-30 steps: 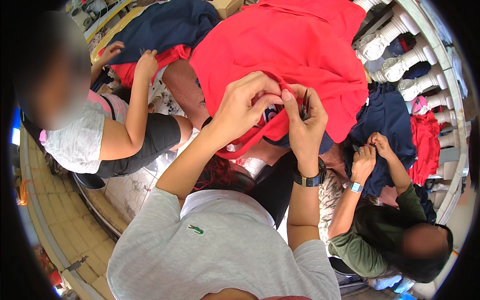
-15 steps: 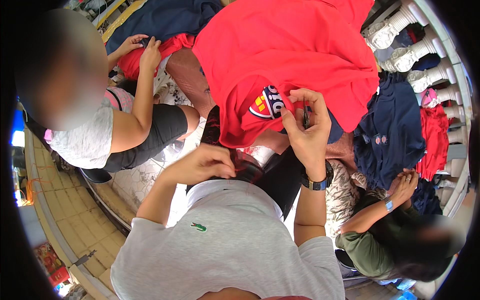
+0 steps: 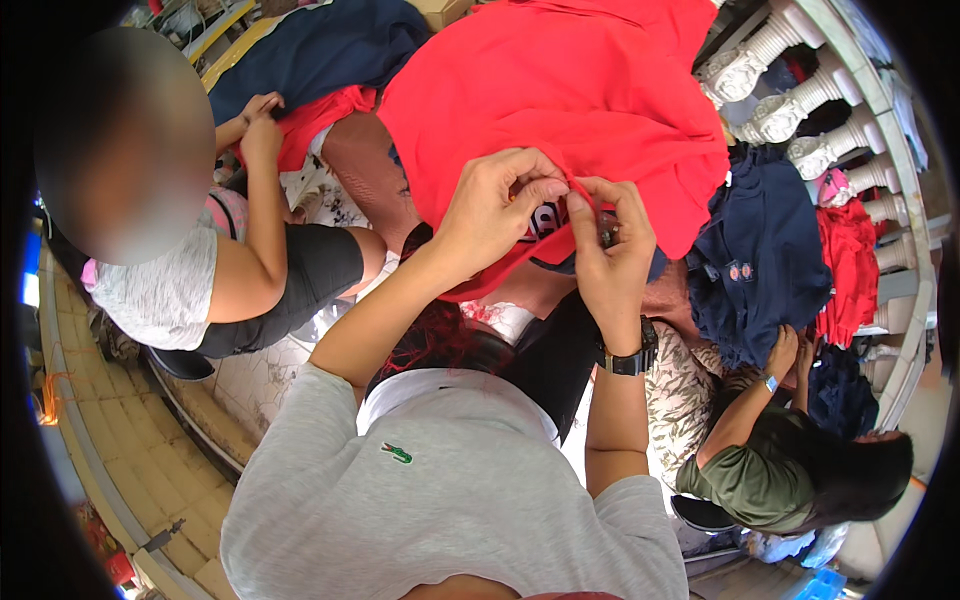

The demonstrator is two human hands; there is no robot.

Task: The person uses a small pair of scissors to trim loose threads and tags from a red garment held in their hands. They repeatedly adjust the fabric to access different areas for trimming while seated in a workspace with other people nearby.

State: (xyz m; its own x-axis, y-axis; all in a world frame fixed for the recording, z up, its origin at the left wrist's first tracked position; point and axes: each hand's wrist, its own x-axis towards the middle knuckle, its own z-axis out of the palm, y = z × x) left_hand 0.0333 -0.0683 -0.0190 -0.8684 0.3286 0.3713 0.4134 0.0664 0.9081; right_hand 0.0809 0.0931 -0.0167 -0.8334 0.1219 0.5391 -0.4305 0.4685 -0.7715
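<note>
A large red shirt point(image 3: 540, 90) is draped in front of me, with a dark printed badge partly hidden under its lifted edge. My left hand point(image 3: 500, 205) reaches across and pinches that edge between thumb and fingertips. Right beside it, my right hand point(image 3: 618, 240) pinches the same edge, thumb against fingers. Small metal thread snips point(image 3: 606, 238) are tucked inside the right fingers, mostly hidden. Loose red threads point(image 3: 440, 335) lie over my dark lap below the shirt.
At left, a co-worker point(image 3: 160, 290) handles a red garment point(image 3: 325, 120) beside navy cloth point(image 3: 320, 55). Another co-worker point(image 3: 750, 480) at right touches a navy garment pile point(image 3: 755, 260). Red clothes point(image 3: 848, 270) lie by the white balusters point(image 3: 780, 115). A brown padded surface point(image 3: 370, 165) lies under the shirt.
My left hand has come up from my lap to the shirt and taken hold of its edge. The right hand now pinches the edge too. The badge is more covered.
</note>
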